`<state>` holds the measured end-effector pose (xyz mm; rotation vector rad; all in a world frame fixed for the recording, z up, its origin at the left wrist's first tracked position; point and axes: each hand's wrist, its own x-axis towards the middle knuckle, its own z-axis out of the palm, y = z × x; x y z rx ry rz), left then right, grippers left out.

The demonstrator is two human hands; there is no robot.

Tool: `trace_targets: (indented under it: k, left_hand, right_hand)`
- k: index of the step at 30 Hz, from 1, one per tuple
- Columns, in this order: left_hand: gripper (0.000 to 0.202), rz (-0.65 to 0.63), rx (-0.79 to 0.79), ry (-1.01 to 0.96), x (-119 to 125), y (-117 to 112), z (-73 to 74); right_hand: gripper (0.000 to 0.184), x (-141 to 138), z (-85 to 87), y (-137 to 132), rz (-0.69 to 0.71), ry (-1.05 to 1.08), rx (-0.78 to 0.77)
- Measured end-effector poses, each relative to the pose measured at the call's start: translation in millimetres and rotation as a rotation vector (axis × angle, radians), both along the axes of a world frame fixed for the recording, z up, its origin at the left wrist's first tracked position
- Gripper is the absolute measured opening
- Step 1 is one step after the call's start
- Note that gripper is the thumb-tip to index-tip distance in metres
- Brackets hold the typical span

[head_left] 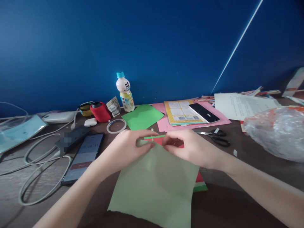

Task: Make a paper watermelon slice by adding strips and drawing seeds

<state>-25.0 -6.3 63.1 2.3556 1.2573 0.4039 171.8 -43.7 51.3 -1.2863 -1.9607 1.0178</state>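
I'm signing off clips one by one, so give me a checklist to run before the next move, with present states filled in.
1. Left hand at the pale green sheet's top edge: ok.
2. Right hand firmly gripping that sheet: cannot tell; its fingertips are close to the top edge.
3. Sheet's near edge straight: not ok, it is ragged.
4. Scissors out of both hands: ok, lying beyond the right wrist.
5. Bottle upright and capped: ok.
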Motion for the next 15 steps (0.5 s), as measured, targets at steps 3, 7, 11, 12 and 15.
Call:
trace_targets:
  k: [3, 7, 11, 12, 15]
  left_hand:
    - [0.022, -0.034, -0.029, 0.026, 3, -4, 2.5]
    - [0.017, -0.031, -0.027, 0.075, 8, -10, 6.3]
    - [0.015, -0.037, 0.014, 0.119, 11, -13, 5.9]
    - [0.015, -0.044, 0.016, 0.117, 11, -14, 5.4]
    - [0.015, -0.061, 0.007, 0.100, 10, -15, 4.7]
  right_hand:
    - [0.009, -1, 1.0, -1, 0.028, -0.002, -0.026]
    - [0.010, -2, 2.9, -3, 0.035, -0.059, -0.035]
    - [0.009, -3, 3.3, -5, 0.037, -0.108, 0.004]
    - [0.010, -3, 3.1, -5, 0.039, -0.116, 0.015]
    - [0.010, -4, 2.9, -6, 0.050, -0.130, 0.033]
